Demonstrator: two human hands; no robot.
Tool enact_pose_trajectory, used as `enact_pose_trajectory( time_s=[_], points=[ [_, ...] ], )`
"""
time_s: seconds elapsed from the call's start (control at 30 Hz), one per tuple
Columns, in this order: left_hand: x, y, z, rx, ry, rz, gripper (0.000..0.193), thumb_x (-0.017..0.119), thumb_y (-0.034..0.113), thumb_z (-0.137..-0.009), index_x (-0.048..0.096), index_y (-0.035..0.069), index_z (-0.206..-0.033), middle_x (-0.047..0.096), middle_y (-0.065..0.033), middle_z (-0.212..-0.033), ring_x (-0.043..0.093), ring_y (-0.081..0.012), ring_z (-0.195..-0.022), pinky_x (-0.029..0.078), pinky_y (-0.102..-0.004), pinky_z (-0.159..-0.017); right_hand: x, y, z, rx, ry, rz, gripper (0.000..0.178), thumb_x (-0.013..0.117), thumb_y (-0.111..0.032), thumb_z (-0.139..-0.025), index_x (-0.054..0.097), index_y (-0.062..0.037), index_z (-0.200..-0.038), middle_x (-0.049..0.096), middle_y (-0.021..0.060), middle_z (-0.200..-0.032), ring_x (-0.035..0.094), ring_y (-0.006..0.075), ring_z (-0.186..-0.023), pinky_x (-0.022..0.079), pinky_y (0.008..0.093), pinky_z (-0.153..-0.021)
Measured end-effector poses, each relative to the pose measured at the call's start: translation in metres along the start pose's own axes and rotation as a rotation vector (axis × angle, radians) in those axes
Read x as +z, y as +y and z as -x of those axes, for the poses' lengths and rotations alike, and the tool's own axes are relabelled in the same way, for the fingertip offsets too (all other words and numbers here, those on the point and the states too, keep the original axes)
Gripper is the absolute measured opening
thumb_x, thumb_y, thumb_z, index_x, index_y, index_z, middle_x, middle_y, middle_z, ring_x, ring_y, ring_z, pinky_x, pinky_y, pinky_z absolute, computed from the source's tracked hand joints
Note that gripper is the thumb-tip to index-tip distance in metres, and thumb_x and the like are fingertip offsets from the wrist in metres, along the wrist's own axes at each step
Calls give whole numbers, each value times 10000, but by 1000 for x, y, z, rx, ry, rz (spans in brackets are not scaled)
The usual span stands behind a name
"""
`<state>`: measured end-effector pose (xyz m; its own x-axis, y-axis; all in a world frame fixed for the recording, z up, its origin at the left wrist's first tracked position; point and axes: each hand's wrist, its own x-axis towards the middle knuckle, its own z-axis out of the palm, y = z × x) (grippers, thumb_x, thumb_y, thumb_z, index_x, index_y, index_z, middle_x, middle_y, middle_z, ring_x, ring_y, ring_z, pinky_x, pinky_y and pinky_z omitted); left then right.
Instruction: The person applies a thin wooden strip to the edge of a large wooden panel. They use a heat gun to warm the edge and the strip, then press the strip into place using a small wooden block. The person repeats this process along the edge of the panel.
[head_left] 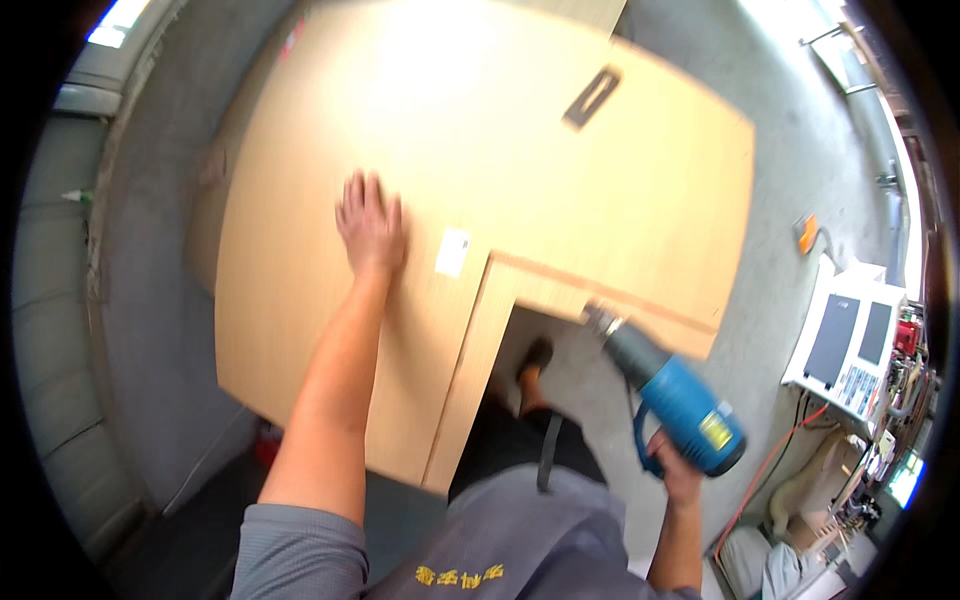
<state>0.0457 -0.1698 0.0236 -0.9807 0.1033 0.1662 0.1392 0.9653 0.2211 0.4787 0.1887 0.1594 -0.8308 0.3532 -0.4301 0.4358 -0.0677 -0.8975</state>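
A large light-wood panel [560,190] lies flat before me, with an L-shaped cut-out at its near right side. My left hand [371,225] rests on it, palm down and fingers stretched out. A small white label [452,252] sits just right of that hand. In my right hand [676,468] is a blue heat gun [690,405], gripped by its handle. Its metal nozzle points up and left, over or beside the strip along the cut-out's edge. A groove or darker line runs along this strip. Toward the far right of the panel is a dark rectangular fitting [592,97].
On the right stands a white machine [845,340] with dark panels. An orange object [807,234] lies on the grey floor [700,60] beyond it. Cables, an orange hose [765,470] and clutter fill the lower right. A grey wall [150,270] runs along the left.
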Motion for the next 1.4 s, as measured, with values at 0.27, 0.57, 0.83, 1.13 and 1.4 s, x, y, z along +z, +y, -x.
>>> enact_pose_trajectory(
  time_s=[0.27,0.57,0.83,1.13,1.4],
  points=[
    [13,16,12,-70,-95,96,636,498,416,-996,386,67,-1516,264,-151,-1639,186,-304,-1531,106,-510,-1248,-19,35,30,-55,77,38,349,773,-130,-865,634,-67,-1179,682,75,-1039,653,218,-966,540,390,-873],
    [74,-25,31,-237,-127,1220,575,533,451,-1007,552,35,-1404,587,-159,-1393,517,-247,-1322,385,-446,-1118,-20,38,109,-414,226,357,377,771,-229,-896,638,-56,-1203,649,63,-1127,597,230,-1059,497,392,-950],
    [-117,84,179,-117,-731,2215,675,310,515,-1064,527,-34,-1391,592,-231,-1379,526,-366,-1338,349,-482,-1186,-26,49,108,-430,64,287,459,778,-205,-884,612,-86,-1296,637,79,-1248,583,229,-1167,466,397,-1035],
    [-200,60,210,62,-319,2062,640,274,476,-1075,573,-17,-1352,618,-215,-1353,564,-353,-1298,387,-473,-1157,-26,25,74,-494,-236,194,519,805,-136,-852,593,-105,-1325,649,83,-1269,611,234,-1175,480,407,-1036],
    [-229,39,229,54,-259,2006,669,267,492,-1066,550,-26,-1380,602,-201,-1383,558,-335,-1309,377,-450,-1159,-10,2,50,-818,-382,275,345,778,-152,-861,695,-104,-1192,700,93,-1200,650,277,-1141,499,413,-994]
  ],
)
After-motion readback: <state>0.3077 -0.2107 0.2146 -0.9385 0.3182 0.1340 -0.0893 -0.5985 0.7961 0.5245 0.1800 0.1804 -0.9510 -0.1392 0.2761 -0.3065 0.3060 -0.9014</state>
